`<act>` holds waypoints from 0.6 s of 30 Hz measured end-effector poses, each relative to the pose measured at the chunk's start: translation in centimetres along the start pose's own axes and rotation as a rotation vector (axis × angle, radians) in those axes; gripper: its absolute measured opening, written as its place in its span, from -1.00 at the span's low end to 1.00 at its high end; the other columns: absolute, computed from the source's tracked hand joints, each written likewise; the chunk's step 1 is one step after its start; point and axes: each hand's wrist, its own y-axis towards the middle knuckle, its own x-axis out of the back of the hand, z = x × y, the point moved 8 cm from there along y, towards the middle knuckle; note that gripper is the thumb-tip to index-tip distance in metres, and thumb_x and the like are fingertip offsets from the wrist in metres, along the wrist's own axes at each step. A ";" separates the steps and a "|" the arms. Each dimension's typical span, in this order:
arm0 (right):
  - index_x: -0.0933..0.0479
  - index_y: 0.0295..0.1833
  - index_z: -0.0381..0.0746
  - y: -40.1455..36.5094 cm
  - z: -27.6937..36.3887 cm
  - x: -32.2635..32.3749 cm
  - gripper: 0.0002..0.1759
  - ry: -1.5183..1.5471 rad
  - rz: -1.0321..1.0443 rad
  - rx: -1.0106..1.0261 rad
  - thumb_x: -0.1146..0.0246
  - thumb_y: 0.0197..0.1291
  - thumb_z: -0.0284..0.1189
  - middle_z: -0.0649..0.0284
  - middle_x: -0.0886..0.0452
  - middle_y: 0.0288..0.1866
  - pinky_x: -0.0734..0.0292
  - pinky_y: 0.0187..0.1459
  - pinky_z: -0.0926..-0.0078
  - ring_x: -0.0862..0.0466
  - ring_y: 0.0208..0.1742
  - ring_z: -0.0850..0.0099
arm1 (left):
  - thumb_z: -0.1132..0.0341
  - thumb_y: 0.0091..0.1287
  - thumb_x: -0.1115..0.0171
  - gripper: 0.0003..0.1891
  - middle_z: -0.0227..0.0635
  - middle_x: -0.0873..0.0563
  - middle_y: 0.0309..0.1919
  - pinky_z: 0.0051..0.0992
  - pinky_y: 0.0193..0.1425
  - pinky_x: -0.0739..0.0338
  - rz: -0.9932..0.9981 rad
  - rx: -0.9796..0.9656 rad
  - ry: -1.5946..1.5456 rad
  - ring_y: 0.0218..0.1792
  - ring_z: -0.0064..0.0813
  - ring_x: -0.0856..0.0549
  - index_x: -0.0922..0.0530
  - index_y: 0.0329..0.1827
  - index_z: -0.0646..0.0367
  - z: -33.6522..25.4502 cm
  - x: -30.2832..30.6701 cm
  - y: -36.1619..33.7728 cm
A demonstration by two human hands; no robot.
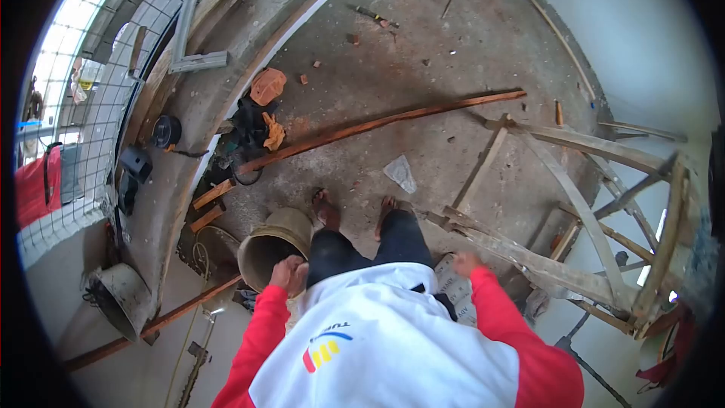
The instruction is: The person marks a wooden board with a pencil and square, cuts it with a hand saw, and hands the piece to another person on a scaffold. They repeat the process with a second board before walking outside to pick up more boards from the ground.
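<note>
My left hand (288, 274), in a red sleeve, hangs beside my thigh with its fingers curled in. It overlaps the rim of a dirty bucket (251, 257) that lies tipped with its mouth toward me. On the other side my right hand (467, 263) is loosely closed at hip height, and nothing shows in it. Just below it in view is a pale printed sack or box (453, 283), partly hidden by my body. A wooden trestle frame (529, 257) stands to the right of that hand.
A long wooden strip (393, 119) lies across the dusty floor ahead of my feet. Crumpled clear plastic (401, 174) is near my right foot. Orange cloth (268, 86) and dark items sit by the left ledge. Another bucket (121, 298) lies tipped at far left, near a wire mesh (75, 106).
</note>
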 end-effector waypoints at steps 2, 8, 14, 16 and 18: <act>-0.59 -0.36 -0.20 6.1 10.1 5.5 -0.81 0.081 -0.294 0.239 -0.27 -0.01 -0.31 -0.02 -0.63 -0.43 -0.53 -0.29 0.18 -0.66 -0.36 0.05 | 0.16 0.28 -0.25 -0.75 -0.06 -0.73 -0.33 -0.20 -0.18 -0.58 -0.070 0.097 -0.112 -0.24 0.03 -0.71 -0.65 -0.18 0.16 4.0 -0.7 -1.3; -0.53 0.05 -0.09 32.7 27.5 5.9 -0.49 -0.450 -0.184 0.404 -0.42 -0.10 -0.28 0.11 -0.56 0.12 -0.43 0.20 0.12 -0.49 0.22 0.08 | 0.24 0.41 -0.12 -0.78 -0.07 -0.68 -0.49 -0.28 -0.32 -0.57 -0.153 0.348 -0.060 -0.43 -0.07 -0.71 -0.62 -0.21 0.21 7.4 -3.7 -5.7; -0.51 0.04 -0.05 51.6 39.4 -2.3 -0.65 -0.509 -0.490 0.658 -0.30 0.11 -0.29 0.24 -0.49 0.14 -0.32 0.25 -0.03 -0.44 0.27 0.18 | 0.19 0.50 -0.03 -0.65 -0.32 -0.61 -0.51 -0.44 -0.25 -0.45 -0.193 0.654 -0.361 -0.44 -0.49 -0.51 -0.61 -0.27 0.33 7.3 -11.8 -3.8; -0.52 -0.01 -0.06 55.0 41.8 -4.3 -0.76 -0.537 -0.711 0.804 -0.21 0.20 -0.34 0.24 -0.50 0.10 -0.30 0.26 -0.06 -0.47 0.23 0.18 | 0.19 0.50 -0.04 -0.67 -0.32 -0.61 -0.49 -0.45 -0.27 -0.43 -0.214 0.690 -0.314 -0.44 -0.51 -0.48 -0.60 -0.25 0.31 9.2 -14.6 -3.7; -0.54 -0.03 -0.07 59.1 42.5 -6.6 -0.79 -0.639 -0.514 0.719 -0.16 0.23 -0.36 0.25 -0.52 0.07 -0.35 0.23 -0.07 -0.52 0.17 0.17 | 0.21 0.50 -0.05 -0.68 -0.31 -0.62 -0.46 -0.45 -0.24 -0.45 -0.213 0.738 -0.338 -0.41 -0.50 -0.49 -0.61 -0.22 0.31 9.7 -15.4 -2.6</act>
